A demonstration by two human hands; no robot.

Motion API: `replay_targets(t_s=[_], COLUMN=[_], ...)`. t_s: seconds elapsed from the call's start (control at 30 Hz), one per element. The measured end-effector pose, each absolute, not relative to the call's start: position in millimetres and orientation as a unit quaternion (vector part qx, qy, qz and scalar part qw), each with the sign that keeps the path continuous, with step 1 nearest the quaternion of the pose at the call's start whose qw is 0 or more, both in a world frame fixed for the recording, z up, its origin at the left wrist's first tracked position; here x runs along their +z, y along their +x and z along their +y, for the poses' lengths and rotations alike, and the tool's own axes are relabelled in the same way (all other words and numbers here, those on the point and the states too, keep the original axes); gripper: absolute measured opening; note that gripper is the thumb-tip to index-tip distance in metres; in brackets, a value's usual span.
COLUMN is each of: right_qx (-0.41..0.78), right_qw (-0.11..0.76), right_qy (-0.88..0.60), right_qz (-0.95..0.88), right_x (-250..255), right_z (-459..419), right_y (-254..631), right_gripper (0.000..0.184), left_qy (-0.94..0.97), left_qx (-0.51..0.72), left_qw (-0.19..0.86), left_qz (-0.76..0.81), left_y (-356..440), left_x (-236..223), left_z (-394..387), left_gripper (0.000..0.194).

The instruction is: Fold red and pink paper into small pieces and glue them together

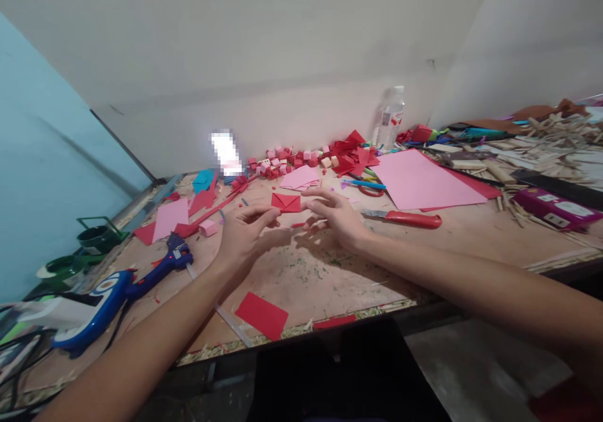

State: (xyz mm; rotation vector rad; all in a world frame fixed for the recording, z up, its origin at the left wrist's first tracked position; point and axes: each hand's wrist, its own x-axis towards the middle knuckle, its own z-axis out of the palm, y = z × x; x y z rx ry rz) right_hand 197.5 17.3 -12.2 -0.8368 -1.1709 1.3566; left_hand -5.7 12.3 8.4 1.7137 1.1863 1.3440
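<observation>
A small red paper envelope [286, 203] with a folded triangular flap is held above the middle of the table. My left hand [245, 226] pinches its lower left corner between thumb and fingers. Just off its right edge is my right hand [335, 218], fingers apart and curved; whether a fingertip touches the paper is hard to tell. Beneath the hands lies a small red piece [298, 225], partly hidden. A knife with a red handle [413, 220] rests to the right of my right hand. Closer to me is a flat red paper rectangle [262, 315].
A blue glue gun [162, 265] with cords lies at left. Pink sheets [424, 180], scissors [371, 191] and many small paper cubes [282, 158] spread along the back. A plastic bottle [391, 120] stands by the wall. Wood sticks and a purple box [556, 208] are at right.
</observation>
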Motion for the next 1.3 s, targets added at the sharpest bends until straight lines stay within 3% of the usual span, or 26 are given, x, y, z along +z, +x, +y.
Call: replay_targets(t_s=[0.13, 0.3, 0.9, 0.97, 1.1, 1.23, 1.3], right_qx=[0.563, 0.545, 0.562, 0.580, 0.634, 0.635, 0.618], right_qw=[0.548, 0.524, 0.563, 0.561, 0.521, 0.469, 0.482], right_qy=[-0.335, -0.365, -0.348, -0.336, -0.323, -0.341, -0.331], right_qz=[-0.520, -0.544, -0.496, -0.485, -0.472, -0.511, -0.524], right_x=[-7.9, -9.4, -13.5, -12.4, -9.3, -8.1, -8.9], right_z=[12.3, 11.2, 15.3, 13.4, 9.1, 6.4, 6.5], right_y=[196.5, 191.4, 186.6, 186.9, 187.0, 187.9, 188.8], right_gripper=[0.033, 0.022, 0.019, 0.026, 0.058, 0.025, 0.019], left_qy=[0.638, 0.644, 0.640, 0.652, 0.684, 0.673, 0.671], left_qx=[0.537, 0.527, 0.552, 0.552, 0.533, 0.566, 0.563], left_qw=[0.314, 0.320, 0.265, 0.250, 0.223, 0.263, 0.296], left_qz=[0.454, 0.453, 0.464, 0.455, 0.444, 0.397, 0.381], left_y=[-7.5, -6.8, 3.9, 4.1, 5.3, 4.7, 3.4], left_x=[6.7, 7.6, 9.9, 9.7, 10.5, 11.4, 11.5], left_z=[13.0, 12.2, 0.4, -2.1, -8.4, -7.3, -4.3], left_gripper=[0.015, 0.014, 0.011, 0.011, 0.008, 0.022, 0.034])
